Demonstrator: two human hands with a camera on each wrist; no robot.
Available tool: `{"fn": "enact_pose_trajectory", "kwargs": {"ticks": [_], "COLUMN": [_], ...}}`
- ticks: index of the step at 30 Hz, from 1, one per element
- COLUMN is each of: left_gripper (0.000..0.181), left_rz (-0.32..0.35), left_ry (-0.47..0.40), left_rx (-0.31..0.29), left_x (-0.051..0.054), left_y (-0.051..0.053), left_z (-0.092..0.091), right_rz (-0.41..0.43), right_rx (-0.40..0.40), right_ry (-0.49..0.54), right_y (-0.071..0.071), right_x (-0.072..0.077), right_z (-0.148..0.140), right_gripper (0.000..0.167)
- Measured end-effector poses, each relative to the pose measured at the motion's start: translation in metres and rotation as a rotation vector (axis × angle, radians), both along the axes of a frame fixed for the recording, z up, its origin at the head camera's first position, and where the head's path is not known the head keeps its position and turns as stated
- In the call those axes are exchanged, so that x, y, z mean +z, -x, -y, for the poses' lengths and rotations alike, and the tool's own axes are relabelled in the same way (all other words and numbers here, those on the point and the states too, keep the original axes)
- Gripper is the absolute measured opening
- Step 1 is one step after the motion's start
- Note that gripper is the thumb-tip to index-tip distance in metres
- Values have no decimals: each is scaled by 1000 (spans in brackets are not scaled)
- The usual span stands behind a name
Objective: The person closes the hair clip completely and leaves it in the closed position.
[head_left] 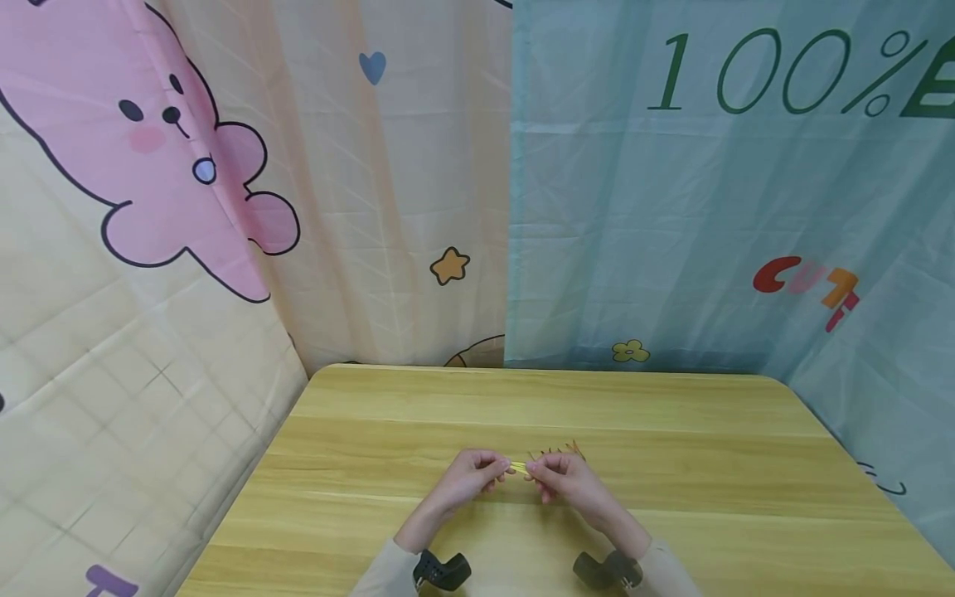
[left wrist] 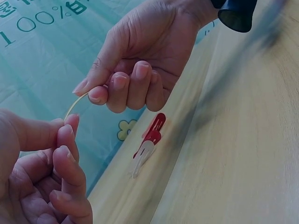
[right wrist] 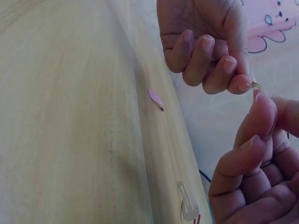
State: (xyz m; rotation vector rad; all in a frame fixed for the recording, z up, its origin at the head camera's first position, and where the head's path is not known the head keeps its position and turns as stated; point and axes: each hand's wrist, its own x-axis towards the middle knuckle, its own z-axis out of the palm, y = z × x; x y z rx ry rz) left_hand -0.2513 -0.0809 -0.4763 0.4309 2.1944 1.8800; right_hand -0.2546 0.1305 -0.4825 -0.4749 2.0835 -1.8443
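Note:
Between my two hands, a thin yellow snap hair clip (head_left: 518,468) is held up above the table. Thumb and forefinger of my left hand (head_left: 470,475) pinch one end, and those of my right hand (head_left: 573,482) pinch the other. Seen edge-on in the left wrist view, the yellow clip (left wrist: 74,103) bows in a slight curve. The right wrist view shows only a short bit of it, the rest covered by fingertips. Other fingers of both hands are bent and hold nothing.
Behind the right hand lies a row of small clips (head_left: 575,449). Red clips (left wrist: 153,136) and a white clip (left wrist: 143,156) show in the left wrist view; a pink clip (right wrist: 156,99) and a pale slotted clip (right wrist: 189,207) in the right. Curtains surround the wooden table (head_left: 358,464).

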Motion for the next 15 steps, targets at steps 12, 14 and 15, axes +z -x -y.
{"fn": "enact_pose_trajectory", "kwargs": {"ticks": [12, 14, 15], "left_gripper": [23, 24, 24], "left_rz": [-15, -9, -2], "left_ry": [-6, -6, -5], "left_rx": [-15, -16, -15], "left_x": [29, 29, 29], "left_y": [-17, -17, -17], "left_z": [0, 1, 1], "right_rz": [18, 22, 23], "right_rx": [-10, -5, -3], "right_ry": [-5, -3, -3], "right_y": [-2, -2, -3], "right_x": [3, 4, 4], "right_z": [2, 2, 2], "right_gripper": [36, 36, 36]}}
